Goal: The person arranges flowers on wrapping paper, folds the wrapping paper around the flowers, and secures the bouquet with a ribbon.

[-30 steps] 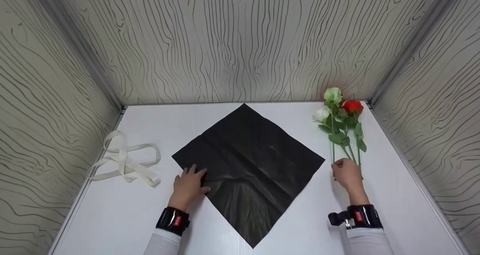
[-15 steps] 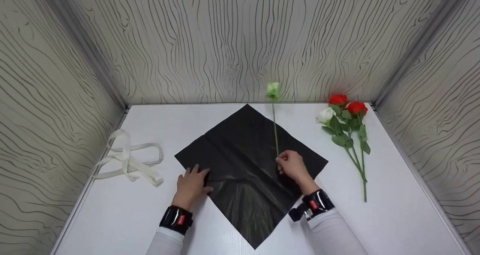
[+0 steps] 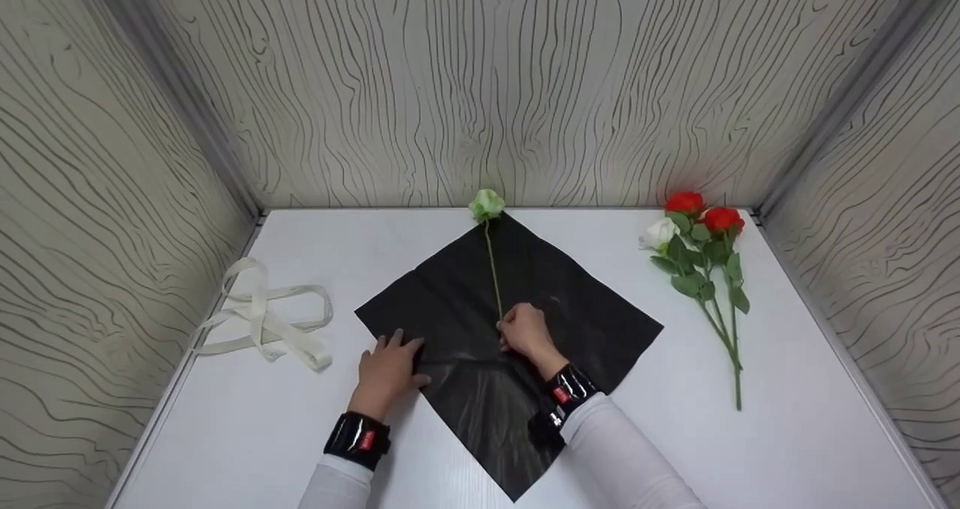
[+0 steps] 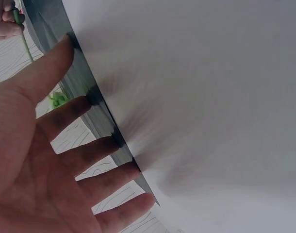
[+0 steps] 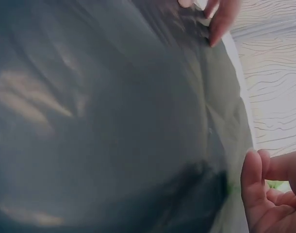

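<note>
A square black sheet [image 3: 465, 291] lies like a diamond on the white table, creased across its middle. Over it my right hand [image 3: 525, 333] pinches the lower stem of a pale green rose [image 3: 487, 205]. The bloom overlaps the sheet's far corner in the head view, and the stem runs down to my fingers. With fingers spread, my left hand [image 3: 386, 374] rests on the sheet's left edge. In the left wrist view its fingertips [image 4: 131, 167] touch along that edge. The green bloom [image 4: 58, 99] shows behind those fingers.
Two red roses [image 3: 724, 221] and a white rose [image 3: 660, 234] lie with their leafy stems at the table's right. A looped cream ribbon [image 3: 259, 314] lies at the left. Wood-grain panels [image 3: 480, 82] enclose the table [image 3: 315, 235] at the back and sides.
My right hand has taken the green rose from the flowers at the right and carried it left over the black sheet. My left hand has stayed on the sheet's left edge.
</note>
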The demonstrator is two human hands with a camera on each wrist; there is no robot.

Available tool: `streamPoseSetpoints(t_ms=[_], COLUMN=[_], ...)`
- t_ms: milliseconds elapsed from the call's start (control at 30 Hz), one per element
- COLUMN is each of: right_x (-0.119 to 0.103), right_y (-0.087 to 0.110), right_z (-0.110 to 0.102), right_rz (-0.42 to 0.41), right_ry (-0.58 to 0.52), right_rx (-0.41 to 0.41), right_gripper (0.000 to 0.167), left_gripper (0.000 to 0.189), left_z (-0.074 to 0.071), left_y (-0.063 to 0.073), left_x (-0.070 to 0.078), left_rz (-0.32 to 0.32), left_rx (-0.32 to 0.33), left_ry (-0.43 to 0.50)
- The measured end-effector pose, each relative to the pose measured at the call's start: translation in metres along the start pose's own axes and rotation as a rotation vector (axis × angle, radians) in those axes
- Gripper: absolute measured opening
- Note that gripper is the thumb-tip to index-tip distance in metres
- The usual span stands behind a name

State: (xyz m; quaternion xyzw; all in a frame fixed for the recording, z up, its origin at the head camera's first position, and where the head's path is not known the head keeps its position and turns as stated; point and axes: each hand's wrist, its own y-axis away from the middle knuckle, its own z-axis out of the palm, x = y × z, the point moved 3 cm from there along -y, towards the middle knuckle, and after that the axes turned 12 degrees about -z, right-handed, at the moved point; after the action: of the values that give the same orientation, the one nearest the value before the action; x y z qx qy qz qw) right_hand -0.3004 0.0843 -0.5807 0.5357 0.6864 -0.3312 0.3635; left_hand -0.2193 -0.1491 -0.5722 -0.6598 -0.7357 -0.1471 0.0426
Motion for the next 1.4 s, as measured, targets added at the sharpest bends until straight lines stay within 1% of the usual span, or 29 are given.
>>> streamPoseSetpoints(t_ms=[133,300,367,433,500,600,667,733,833,933,1000,1067,1133,1267,1400], right_x=[0.004,0.008,0.009,0.009,0.010,0.015,0.022,0.029,0.043,0.056,0.064,0.072,0.080,0.097,0.117], right_y=[-0.001,-0.002,-0.002,-0.002,-0.002,-0.002,0.000,0.003,0.011,0.021,0.028,0.036,0.043,0.060,0.078], right_z=[0.004,0.004,0.004,0.003,0.002,-0.010,-0.027,-0.051,-0.093,-0.132,-0.157,-0.180,-0.201,-0.234,-0.257], right_rz=[0.006,0.020,0.013,0.002,-0.006,-0.006,0.009,0.021,0.037,0.047,0.063,0.085,0.104,0.164,0.238], right_ry=[0.018,0.033,0.035,0.035,0.024,-0.020,-0.023,0.013,0.140,0.294,0.385,0.463,0.519,0.568,0.565], right_rx=[0.007,0.031,0.034,0.025,-0.002,-0.037,-0.040,-0.014,0.024,0.056,0.079,0.112,0.140,0.184,0.225], right_gripper=[0.010,0.012,0.012,0.012,0.015,0.017,0.019,0.020,0.020,0.021,0.023,0.025,0.029,0.035,0.032], left_gripper=[0.065,0.065,0.065,0.065,0.065,0.064,0.064,0.063,0.063,0.063,0.064,0.064,0.064,0.064,0.064], left_z=[0.000,0.000,0.001,0.001,0.002,0.005,0.008,0.009,0.007,0.005,0.003,0.002,0.000,0.000,0.002], left_y=[0.000,-0.002,-0.003,-0.003,-0.003,0.000,0.002,0.003,0.004,0.004,0.004,0.003,0.002,0.002,0.002], left_x=[0.002,0.003,0.003,0.003,0.002,0.001,0.001,0.001,0.002,0.000,-0.002,-0.002,-0.003,-0.004,-0.006], left_rz=[0.010,0.015,0.014,0.017,0.017,0.010,0.014,0.022,0.033,0.022,0.017,0.019,0.024,0.038,0.066], left_rx=[0.003,0.005,0.004,0.006,0.009,0.011,0.009,0.011,0.024,0.028,0.019,0.011,0.008,0.016,0.034], left_ry=[0.002,0.004,0.004,0.005,0.008,0.021,0.029,0.037,0.030,0.020,0.008,0.002,-0.002,-0.004,-0.019])
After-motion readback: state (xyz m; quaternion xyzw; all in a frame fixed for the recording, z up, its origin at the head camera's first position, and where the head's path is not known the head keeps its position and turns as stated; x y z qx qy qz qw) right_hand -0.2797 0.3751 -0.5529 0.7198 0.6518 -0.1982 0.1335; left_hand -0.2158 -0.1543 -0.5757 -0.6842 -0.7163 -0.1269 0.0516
